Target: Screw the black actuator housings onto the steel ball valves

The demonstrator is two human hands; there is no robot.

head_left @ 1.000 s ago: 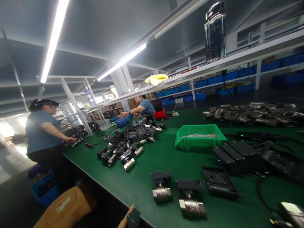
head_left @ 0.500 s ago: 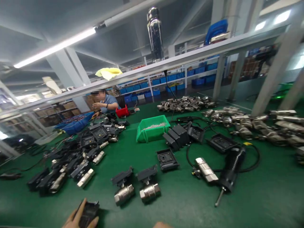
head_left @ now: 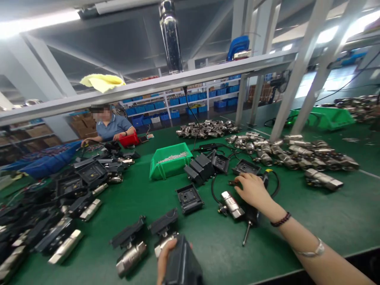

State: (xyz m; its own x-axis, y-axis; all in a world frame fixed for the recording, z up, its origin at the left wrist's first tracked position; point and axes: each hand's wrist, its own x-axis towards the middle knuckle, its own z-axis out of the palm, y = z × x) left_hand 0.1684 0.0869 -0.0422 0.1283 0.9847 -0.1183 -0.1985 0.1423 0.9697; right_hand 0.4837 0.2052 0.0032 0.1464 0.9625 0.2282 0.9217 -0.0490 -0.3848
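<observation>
My left hand (head_left: 165,259) grips a black plastic housing (head_left: 184,263) at the bottom middle, its thumb along the side; the other fingers are mostly hidden. My right hand (head_left: 252,192) reaches over a black electric screwdriver (head_left: 252,215), its fingers apart and slightly bent. Whether it touches the tool I cannot tell. The screwdriver's bit points toward me. Left of it lies a metal ball valve (head_left: 233,204). An open black housing (head_left: 189,198) lies further left. Two valves with black housings on top, one valve (head_left: 131,259) beside another (head_left: 163,241), stand near my left hand.
A green bin (head_left: 170,162) holds small screws, with black boxes (head_left: 200,168) beside it. Metal valves (head_left: 297,152) are heaped at right, assembled units (head_left: 71,206) at left. A co-worker (head_left: 111,126) sits behind a red bin (head_left: 129,139). A shelf rail (head_left: 142,87) crosses above.
My view has turned right. The left hand has moved right with the housing, which now stands higher in view. My right hand has come forward from the bottom edge to the screwdriver.
</observation>
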